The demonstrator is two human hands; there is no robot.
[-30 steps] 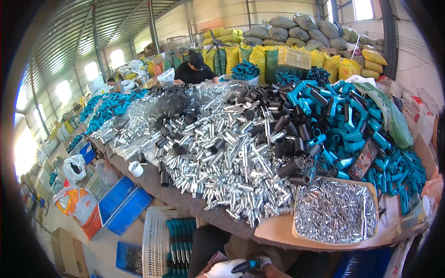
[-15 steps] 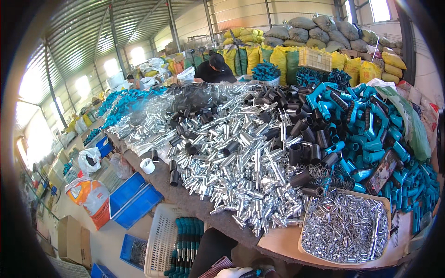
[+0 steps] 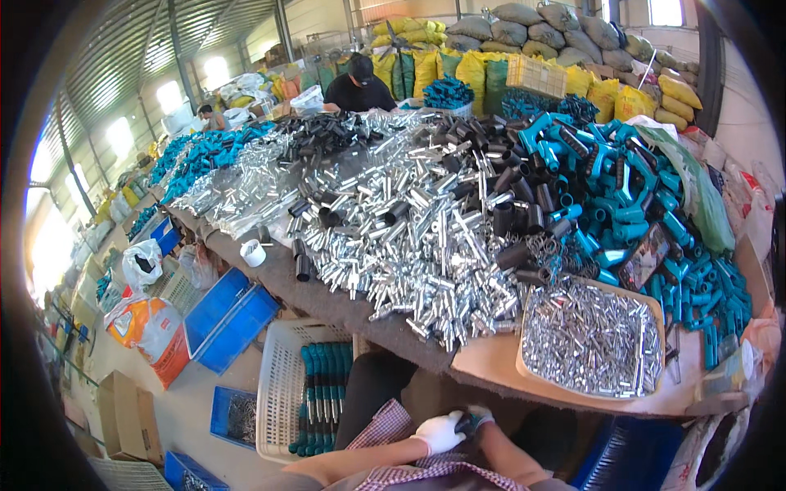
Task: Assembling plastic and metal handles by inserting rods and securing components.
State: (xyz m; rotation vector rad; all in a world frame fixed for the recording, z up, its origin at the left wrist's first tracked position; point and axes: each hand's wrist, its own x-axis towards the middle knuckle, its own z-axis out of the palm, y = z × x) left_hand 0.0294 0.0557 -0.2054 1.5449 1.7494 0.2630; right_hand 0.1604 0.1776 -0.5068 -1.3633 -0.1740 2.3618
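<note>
My gloved left hand (image 3: 442, 432) is closed around a dark handle (image 3: 467, 422) with a little teal on it, held low over my lap. My right hand (image 3: 481, 416), somewhat blurred, is closed on the same piece from the other side; their fingers hide most of it. Left of my leg, a white perforated basket (image 3: 276, 393) contains several teal-and-black handles (image 3: 323, 368) with silver shafts, laid side by side. Above my hands, on the table (image 3: 426, 348), a shallow tray (image 3: 521, 360) is full of small silver metal pieces (image 3: 589, 340).
Heaped on the table are silver metal parts (image 3: 409, 254), black tubes (image 3: 503, 219) and teal handles (image 3: 630, 176). A phone (image 3: 645, 255) rests against the teal heap. Blue crates (image 3: 233, 311) stand at left, another blue crate (image 3: 626, 454) at lower right. Across the table sits a person (image 3: 360, 86).
The view has tilted downward, so the table appears higher and both forearms show. My hands, barely visible at the lower edge before, are now in full view together around the handle.
</note>
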